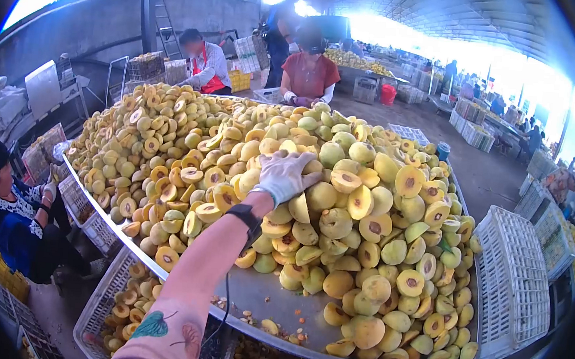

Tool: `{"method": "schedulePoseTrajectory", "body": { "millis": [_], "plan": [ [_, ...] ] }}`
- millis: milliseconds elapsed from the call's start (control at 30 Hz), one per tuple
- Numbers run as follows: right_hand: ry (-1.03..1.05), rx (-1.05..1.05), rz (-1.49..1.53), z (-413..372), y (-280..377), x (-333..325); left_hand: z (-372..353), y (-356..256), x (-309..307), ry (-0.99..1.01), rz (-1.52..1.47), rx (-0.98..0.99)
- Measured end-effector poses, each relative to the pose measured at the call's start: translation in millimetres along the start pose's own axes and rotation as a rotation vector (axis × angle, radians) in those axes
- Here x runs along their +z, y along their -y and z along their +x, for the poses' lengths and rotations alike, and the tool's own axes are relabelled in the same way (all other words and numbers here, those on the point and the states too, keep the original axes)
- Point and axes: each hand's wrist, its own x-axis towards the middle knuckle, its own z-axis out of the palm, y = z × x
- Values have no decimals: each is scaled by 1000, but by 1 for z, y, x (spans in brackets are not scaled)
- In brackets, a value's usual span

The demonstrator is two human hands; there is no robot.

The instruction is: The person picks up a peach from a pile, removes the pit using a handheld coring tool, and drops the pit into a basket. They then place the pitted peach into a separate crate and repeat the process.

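Observation:
My left hand, in a white glove with a dark watch at the wrist, reaches over a large heap of yellow peaches. Its fingers are spread over the fruit, back of the hand upward and thumb to the right; the palm side is hidden. Many peaches are cut in half, some with the brown pit hollow showing, such as a peach half right of my hand. The heap lies on a metal table, with small scraps on its near part. My right hand is out of view.
Across the table sits a person in a red top, beside another in a red apron. A seated person is at the left. White crates stand at the right; a crate of peaches sits below the near left edge.

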Motion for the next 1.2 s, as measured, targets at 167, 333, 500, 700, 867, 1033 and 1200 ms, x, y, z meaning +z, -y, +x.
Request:
{"method": "schedulePoseTrajectory", "body": {
  "millis": [167,333,500,700,867,1033,1200],
  "plan": [
    [102,-100,-141,35,-13,30,-63,17,23,-234,91,273],
    [20,-17,-254,32,-24,49,-143,12,18,-1,115,195],
    [-53,-125,-270,14,-49,45,-184,60,61,100,29,408],
    [-42,34,-196,-13,-23,19,-213,74,-9,-161,-1121,-321],
    [73,-13,-252,5,-28,23,-255,122,-25,41,-33,-473],
    [134,15,-253,0,-4,12,-258,119,6,-157,209,-228],
    [120,16,-203,4,-6,7,-234,109,4,391,46,-332]
  ]
}}
